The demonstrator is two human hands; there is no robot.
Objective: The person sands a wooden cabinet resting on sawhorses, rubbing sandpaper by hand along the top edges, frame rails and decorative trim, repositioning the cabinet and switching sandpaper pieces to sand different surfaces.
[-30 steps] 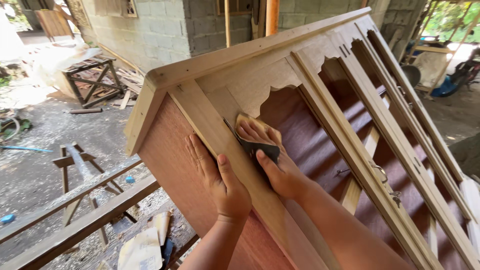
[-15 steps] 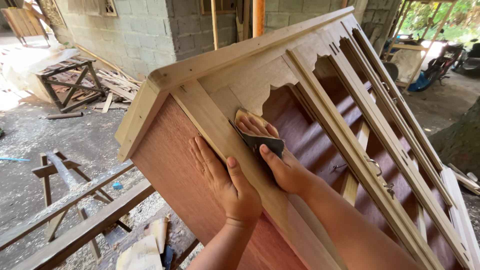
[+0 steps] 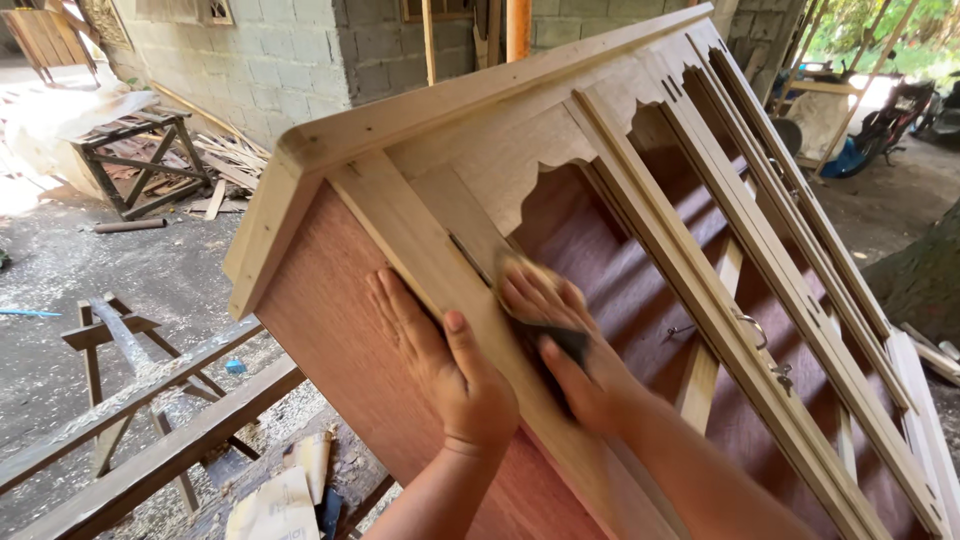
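Note:
A large unfinished wooden cabinet [image 3: 640,130] lies tilted in front of me, its pale frame with scalloped trim facing up and its reddish side panel [image 3: 340,340] facing left. My left hand [image 3: 440,360] rests flat on that side panel, thumb hooked over the front stile [image 3: 410,240]. My right hand [image 3: 565,345] presses a dark piece of sandpaper [image 3: 568,342] against the stile's inner edge; the fingers are blurred.
Rough wooden beams and a sawhorse [image 3: 120,370] stand at the lower left over a sawdust-covered floor. A second wooden trestle [image 3: 140,165] sits by the grey block wall [image 3: 270,60]. Paper scraps [image 3: 275,500] lie below the cabinet. A tree trunk [image 3: 915,280] rises at the right.
My right hand with the sandpaper has slid down along the stile toward me. The left hand stays pressed on the side panel. The view has shifted slightly.

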